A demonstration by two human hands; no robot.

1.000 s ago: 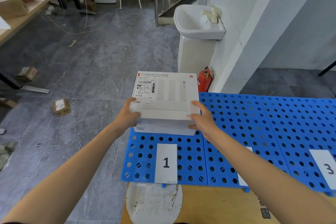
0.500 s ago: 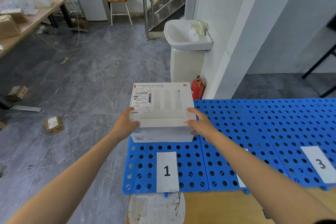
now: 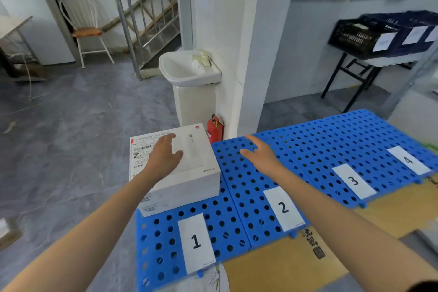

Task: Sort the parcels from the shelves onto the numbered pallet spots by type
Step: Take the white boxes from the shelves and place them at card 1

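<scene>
**Hands spread open, left one over the box**

Both hands are open with fingers apart, and neither grips anything. The left hand [image 3: 166,154] hangs over the top of the white box [image 3: 201,163]; whether its palm touches the lid I cannot tell. The right hand [image 3: 257,154] is just beside the box's right edge, apart from it, over bare blue pallet [image 3: 239,199].

The box lies flat at the far end of the spot marked by label 1 [image 3: 195,242], straight ahead of the left arm, so that hand is much the nearer. Its top looks close to square, with the printed sticker side towards the left. Its left side seems to reach the pallet's outer edge.

Label 2 [image 3: 283,207] marks the next spot to the right, which holds nothing. Behind the box stands a red fire extinguisher [image 3: 215,128].

The box looks placed. I judge the next parcel must come from shelves, which are out of view.
</scene>
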